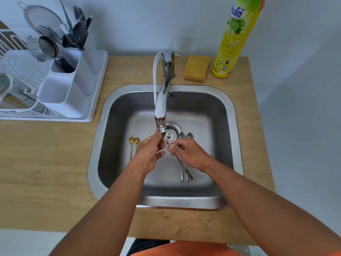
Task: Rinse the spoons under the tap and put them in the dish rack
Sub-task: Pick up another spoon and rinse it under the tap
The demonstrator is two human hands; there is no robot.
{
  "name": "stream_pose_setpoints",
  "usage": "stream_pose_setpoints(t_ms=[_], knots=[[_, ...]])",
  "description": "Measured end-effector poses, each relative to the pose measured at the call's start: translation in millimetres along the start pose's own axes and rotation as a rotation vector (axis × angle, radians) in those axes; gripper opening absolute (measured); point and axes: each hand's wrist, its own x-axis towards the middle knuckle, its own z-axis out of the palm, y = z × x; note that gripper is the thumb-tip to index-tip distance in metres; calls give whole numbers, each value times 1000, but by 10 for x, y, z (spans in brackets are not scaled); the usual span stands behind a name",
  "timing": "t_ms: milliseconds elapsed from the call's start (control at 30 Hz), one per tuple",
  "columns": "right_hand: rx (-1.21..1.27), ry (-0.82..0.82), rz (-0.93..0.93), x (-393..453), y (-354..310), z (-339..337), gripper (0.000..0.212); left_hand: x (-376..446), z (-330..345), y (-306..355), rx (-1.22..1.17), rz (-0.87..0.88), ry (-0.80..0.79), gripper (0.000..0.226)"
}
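Over the steel sink (pixel 228 100), my right hand (pixel 188 154) pinches a silver spoon (pixel 184 168) by its neck, the handle slanting down to the right. Its bowl sits under the tap nozzle (pixel 162 130), where the fingers of my left hand (pixel 149 154) curl around it. Running water is hard to make out. Two silver spoons (pixel 182 136) lie on the sink floor right of the drain, partly under my right hand. Two small gold spoons (pixel 134 143) lie left of the drain. The white dish rack (pixel 77 100) stands on the counter at the left.
The rack's cutlery holder (pixel 73 74) holds forks, spoons and strainers. A yellow sponge (pixel 196 70) and a tall yellow dish-soap bottle (pixel 234 37) stand behind the sink at the right. The wooden counter (pixel 46 163) surrounds the sink.
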Motion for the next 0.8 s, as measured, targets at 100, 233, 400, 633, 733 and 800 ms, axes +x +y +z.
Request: stream_pose_setpoints(t_ms=[100, 233, 400, 633, 733, 800], knots=[[14, 1, -6, 18, -9, -7, 23, -13, -69, 0, 6, 12, -49, 18], [38, -46, 32, 9, -9, -6, 23, -11, -198, -36, 11, -1, -132, 21], [108, -77, 39, -7, -51, 47, 25, 20, -232, -47, 14, 1, -145, 7], [85, -73, -10, 65, -124, 55, 21, 57, -188, 52, 189, 182, 39, 7], [65, -35, -17, 110, -155, 80, 20, 24, -171, 92, 250, 246, 93, 7], [66, 26, -15, 150, -181, 104, 22, -12, -175, 73, 291, 251, 129, 9]])
